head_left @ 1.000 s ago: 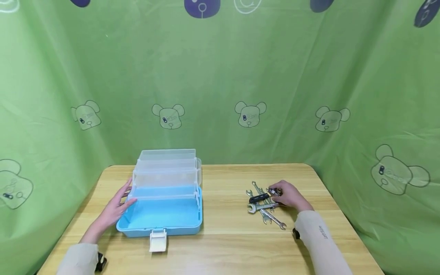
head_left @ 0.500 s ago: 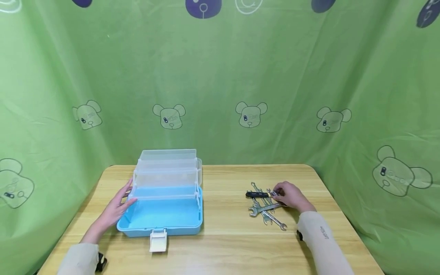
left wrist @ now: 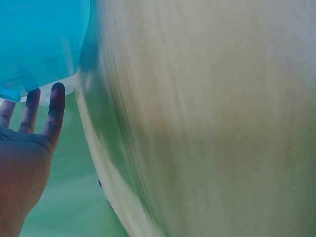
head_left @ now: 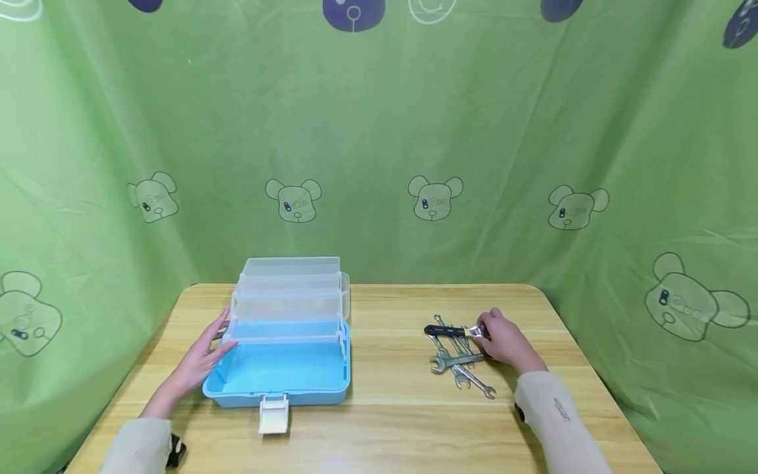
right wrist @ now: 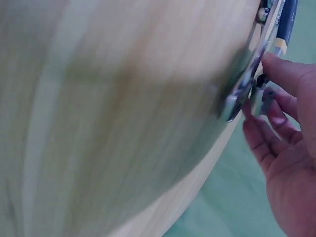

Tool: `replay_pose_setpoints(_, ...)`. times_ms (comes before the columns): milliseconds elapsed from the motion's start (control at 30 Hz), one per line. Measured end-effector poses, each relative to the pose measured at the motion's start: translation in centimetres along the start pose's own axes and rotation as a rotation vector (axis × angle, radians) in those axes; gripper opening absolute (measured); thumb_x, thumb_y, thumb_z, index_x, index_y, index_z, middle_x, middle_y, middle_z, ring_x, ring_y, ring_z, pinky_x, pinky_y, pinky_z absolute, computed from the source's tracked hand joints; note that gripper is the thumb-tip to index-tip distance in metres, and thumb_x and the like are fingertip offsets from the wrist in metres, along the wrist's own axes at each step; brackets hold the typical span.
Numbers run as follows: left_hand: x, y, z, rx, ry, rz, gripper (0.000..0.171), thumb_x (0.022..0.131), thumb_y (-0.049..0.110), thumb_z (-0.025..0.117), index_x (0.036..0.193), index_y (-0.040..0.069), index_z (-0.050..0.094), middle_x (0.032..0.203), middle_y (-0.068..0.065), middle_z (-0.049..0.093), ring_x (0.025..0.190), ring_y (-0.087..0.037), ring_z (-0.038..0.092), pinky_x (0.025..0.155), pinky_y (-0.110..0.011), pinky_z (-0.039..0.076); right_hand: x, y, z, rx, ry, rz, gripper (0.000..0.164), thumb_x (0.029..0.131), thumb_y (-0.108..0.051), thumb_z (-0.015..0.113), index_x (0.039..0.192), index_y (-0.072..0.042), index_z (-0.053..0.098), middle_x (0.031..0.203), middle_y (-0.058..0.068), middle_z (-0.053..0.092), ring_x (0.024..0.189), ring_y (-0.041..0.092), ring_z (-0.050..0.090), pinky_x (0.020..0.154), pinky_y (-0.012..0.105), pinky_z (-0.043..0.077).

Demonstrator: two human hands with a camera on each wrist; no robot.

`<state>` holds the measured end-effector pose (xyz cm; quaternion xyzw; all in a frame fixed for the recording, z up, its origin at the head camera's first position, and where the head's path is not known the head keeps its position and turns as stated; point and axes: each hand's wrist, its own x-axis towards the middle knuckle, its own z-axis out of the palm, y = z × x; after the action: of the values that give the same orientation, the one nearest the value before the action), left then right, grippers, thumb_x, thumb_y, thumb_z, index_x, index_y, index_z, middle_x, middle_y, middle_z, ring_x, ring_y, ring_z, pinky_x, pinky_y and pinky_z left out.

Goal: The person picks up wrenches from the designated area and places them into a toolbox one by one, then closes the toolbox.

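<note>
Along the left side of a blue toolbox (head_left: pixel 278 398) with its clear trays raised, my left hand (head_left: pixel 198 362) rests with fairly straight fingers. In the left wrist view the fingertips (left wrist: pixel 58 91) reach up to the box's blue wall. Over on the right, my right hand (head_left: pixel 506 342) pinches the metal end of a black-handled tool (head_left: pixel 445 330) with a yellow band. The fingers hide most of that metal end, so its kind is unclear. Beneath it lies a loose pile of several silver open-end wrenches (head_left: pixel 472 380), one large wrench (head_left: pixel 453 360) running toward the hand.
A white latch (head_left: pixel 274 416) hangs down at the toolbox's front. The wooden table (head_left: pixel 391 434) carries both the box and the pile. Green cloth (head_left: pixel 367 131) with bear prints hangs behind the table and on both sides.
The black-handled tool has turned to lie nearly level, its metal end now in my right fingers. The large wrench has shifted slightly in the pile. My left hand stays on the toolbox.
</note>
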<state>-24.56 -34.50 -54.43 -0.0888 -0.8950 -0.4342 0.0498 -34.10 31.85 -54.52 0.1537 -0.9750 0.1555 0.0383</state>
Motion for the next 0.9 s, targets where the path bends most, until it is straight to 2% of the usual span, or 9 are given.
replay_pose_setpoints(133,0.0,0.2,-0.1,-0.003,0.005,-0.001,0.076,0.109,0.029,0.054,0.168,0.015,0.009,0.159,-0.036,0.030,0.136,-0.058,0.040,0.104,-0.075,0.044,0.2,0.0,-0.1,0.068,0.033,-0.007,0.016,0.094,-0.012,0.076,0.103,-0.004,0.065,0.099,0.010,0.062,0.085,0.024,0.063,0.079,0.047,0.059)
replay_pose_setpoints(267,-0.1,0.4,-0.3,-0.005,0.014,0.006,0.076,0.109,0.025,0.055,0.168,0.017,0.009,0.158,-0.036,0.032,0.135,-0.058,0.042,0.103,-0.074,0.045,0.2,-0.1,-0.4,0.101,0.016,-0.018,0.009,0.094,-0.012,0.076,0.096,-0.009,0.068,0.088,0.002,0.068,0.079,0.017,0.062,0.073,0.039,0.057)
replay_pose_setpoints(433,-0.2,0.2,-0.1,-0.011,0.006,0.009,0.075,0.109,0.027,0.054,0.168,0.016,0.009,0.159,-0.036,0.031,0.136,-0.057,0.041,0.104,-0.075,0.044,-0.3,-0.4,-0.5,0.161,-0.015,-0.007,0.009,0.097,-0.014,0.072,0.106,-0.010,0.072,0.091,0.002,0.071,0.082,0.016,0.063,0.077,0.042,0.057)
replay_pose_setpoints(500,-0.2,0.1,-0.1,-0.007,0.005,0.006,0.075,0.109,0.028,0.054,0.168,0.015,0.009,0.159,-0.036,0.031,0.136,-0.057,0.041,0.104,-0.075,0.044,-0.4,-0.6,-0.6,0.208,-0.025,0.010,0.012,0.101,-0.015,0.067,0.112,-0.011,0.071,0.096,0.004,0.071,0.084,0.016,0.062,0.077,0.039,0.055)
replay_pose_setpoints(633,-0.2,0.2,-0.1,-0.003,0.010,-0.002,0.076,0.109,0.028,0.055,0.168,0.016,0.009,0.159,-0.036,0.031,0.137,-0.057,0.041,0.104,-0.076,0.043,-0.6,-1.3,-1.0,0.468,-0.061,0.096,0.022,0.107,-0.015,0.057,0.126,-0.006,0.064,0.106,0.017,0.069,0.085,0.023,0.068,0.075,0.037,0.060)
replay_pose_setpoints(767,-0.2,0.3,-0.1,-0.009,0.006,-0.003,0.076,0.109,0.027,0.055,0.168,0.017,0.009,0.159,-0.036,0.031,0.136,-0.057,0.042,0.103,-0.076,0.042,-0.8,-1.9,-1.6,0.786,-0.097,0.182,0.035,0.108,-0.014,0.055,0.137,0.007,0.054,0.108,0.030,0.065,0.088,0.031,0.074,0.082,0.043,0.065)
replay_pose_setpoints(833,-0.2,0.3,-0.1,-0.013,0.008,0.002,0.076,0.109,0.025,0.055,0.168,0.017,0.009,0.159,-0.036,0.032,0.136,-0.056,0.042,0.103,-0.076,0.043,-0.9,-2.0,-1.8,0.879,-0.109,0.233,0.040,0.107,-0.014,0.058,0.139,0.009,0.052,0.108,0.029,0.067,0.089,0.029,0.075,0.086,0.044,0.065)
replay_pose_setpoints(900,-0.2,0.3,-0.1,-0.016,0.009,0.007,0.076,0.109,0.024,0.056,0.168,0.017,0.009,0.158,-0.035,0.033,0.135,-0.056,0.043,0.103,-0.076,0.043,-1.1,-2.0,-1.8,0.926,-0.127,0.271,0.048,0.104,-0.014,0.063,0.143,0.011,0.049,0.107,0.024,0.069,0.092,0.026,0.076,0.091,0.043,0.063)
